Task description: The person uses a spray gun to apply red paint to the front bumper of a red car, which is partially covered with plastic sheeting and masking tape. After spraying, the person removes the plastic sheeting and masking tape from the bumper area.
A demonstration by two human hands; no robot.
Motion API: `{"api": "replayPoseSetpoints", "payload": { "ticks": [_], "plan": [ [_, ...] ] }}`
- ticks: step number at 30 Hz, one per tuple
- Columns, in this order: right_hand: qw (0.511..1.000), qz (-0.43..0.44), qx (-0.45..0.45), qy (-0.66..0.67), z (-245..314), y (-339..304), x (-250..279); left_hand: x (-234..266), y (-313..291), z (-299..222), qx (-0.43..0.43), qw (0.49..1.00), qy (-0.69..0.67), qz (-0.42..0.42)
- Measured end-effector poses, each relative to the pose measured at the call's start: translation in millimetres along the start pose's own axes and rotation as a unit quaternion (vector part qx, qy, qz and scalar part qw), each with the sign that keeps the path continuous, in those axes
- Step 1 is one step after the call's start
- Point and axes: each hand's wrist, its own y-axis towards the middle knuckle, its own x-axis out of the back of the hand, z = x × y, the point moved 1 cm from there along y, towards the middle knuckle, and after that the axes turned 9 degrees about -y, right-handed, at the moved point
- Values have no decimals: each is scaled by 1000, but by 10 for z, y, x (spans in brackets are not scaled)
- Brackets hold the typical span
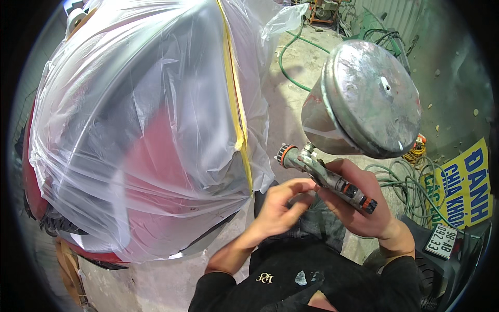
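My right hand [358,203] is wrapped round a paint spray gun [332,179]. The gun's air cap points left, and orange rings mark its nozzle and rear knobs. On top of it a large round metal paint cup [371,99] with a scuffed silver lid leans to the right. My left hand [286,205] is closed, fingers curled and tips close under the gun body; what they grip, if anything, is hidden. To the left stands a red car [158,177] under clear plastic masking film [192,93]. Yellow masking tape [234,93] runs down the film.
Green hose [283,60] crosses the concrete floor and lies in coils [403,182] at the right. A yellow sign [468,182] with blue lettering leans there. Beside it is a black vehicle part with a licence plate [441,241]. An orange-framed machine [322,11] stands at the back.
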Motion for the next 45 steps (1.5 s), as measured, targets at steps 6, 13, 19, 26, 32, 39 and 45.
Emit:
{"api": "replayPoseSetpoints", "payload": {
  "ticks": [6,13,19,26,32,39,45],
  "plan": [
    [997,-35,-15,66,-25,-68,-67,-633,26,528,-14,948,-309,81],
    [989,-93,-51,104,-131,-172,-33,-862,110,678,31,946,-324,5],
    [981,-127,-84,121,-174,-252,-1,-875,181,656,62,944,-321,43],
    [904,-347,-226,107,-288,-717,141,-1312,456,799,121,905,-346,215],
    [809,-522,-269,-4,-441,-1452,321,-2153,496,986,185,807,-410,381],
    [759,-605,-240,17,-224,-2466,276,-2107,1496,974,74,894,-385,219],
    [776,-597,-198,35,-193,-2911,226,-2255,2081,266,-86,906,-362,199]
  ]
}}
